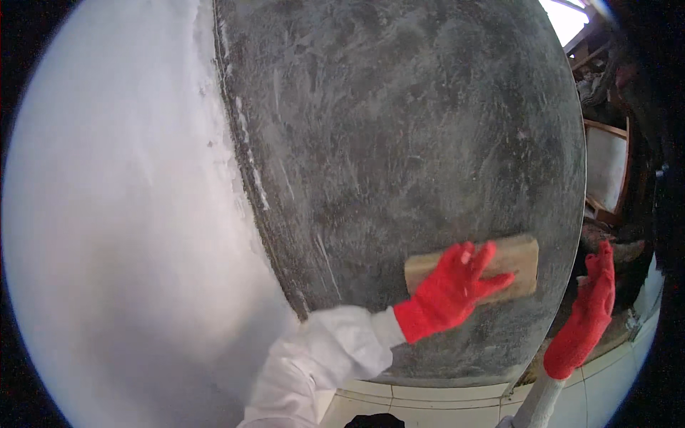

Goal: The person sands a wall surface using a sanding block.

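Note:
My left hand (457, 287), in a red knitted glove, lies over a tan rectangular block (526, 265) with rounded corners. Some of its fingers are spread across the block's face, and it presses the block flat to the dark grey plastered wall (407, 143). Whether the block is sponge or wood I cannot tell. To the right, just past the wall's edge, my right hand (591, 314) is raised in a matching glove. Its fingers point up, stretched out, with nothing seen in them.
A white wall (128, 200) meets the grey one at a rough vertical corner on the left. Pale floor tiles (435, 408) run along the bottom. Beyond the grey wall's right edge are a wooden frame with a pale panel (606, 164) and dark clutter.

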`<state>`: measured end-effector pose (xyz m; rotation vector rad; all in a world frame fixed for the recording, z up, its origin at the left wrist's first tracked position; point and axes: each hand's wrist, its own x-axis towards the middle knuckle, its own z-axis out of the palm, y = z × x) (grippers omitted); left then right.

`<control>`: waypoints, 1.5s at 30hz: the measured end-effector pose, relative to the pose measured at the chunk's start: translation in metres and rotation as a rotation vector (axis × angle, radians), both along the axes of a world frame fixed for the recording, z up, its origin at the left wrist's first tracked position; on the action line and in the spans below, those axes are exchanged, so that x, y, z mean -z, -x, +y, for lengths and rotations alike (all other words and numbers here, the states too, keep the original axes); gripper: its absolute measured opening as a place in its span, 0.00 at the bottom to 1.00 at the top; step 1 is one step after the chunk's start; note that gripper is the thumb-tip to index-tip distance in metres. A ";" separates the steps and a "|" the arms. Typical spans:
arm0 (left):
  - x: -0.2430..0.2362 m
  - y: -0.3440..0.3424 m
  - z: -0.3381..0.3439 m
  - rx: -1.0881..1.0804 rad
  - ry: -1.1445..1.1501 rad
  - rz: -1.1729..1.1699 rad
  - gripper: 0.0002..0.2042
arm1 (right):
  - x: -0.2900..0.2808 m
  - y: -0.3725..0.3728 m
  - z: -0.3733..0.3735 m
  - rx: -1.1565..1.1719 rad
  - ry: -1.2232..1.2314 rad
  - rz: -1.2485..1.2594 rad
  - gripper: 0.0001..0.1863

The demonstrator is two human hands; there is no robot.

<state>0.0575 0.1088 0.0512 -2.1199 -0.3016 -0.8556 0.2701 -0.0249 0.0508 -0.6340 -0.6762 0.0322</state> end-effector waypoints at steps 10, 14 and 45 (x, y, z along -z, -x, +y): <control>-0.103 -0.042 -0.006 -0.047 -0.137 -0.287 0.35 | 0.006 0.001 0.004 0.114 0.067 -0.176 0.25; 0.089 0.027 -0.002 0.122 0.069 -0.019 0.28 | -0.003 0.025 0.008 0.101 0.106 -0.187 0.26; 0.151 0.177 -0.018 -0.500 0.208 -0.868 0.37 | 0.034 0.036 0.043 -0.014 0.285 -0.355 0.25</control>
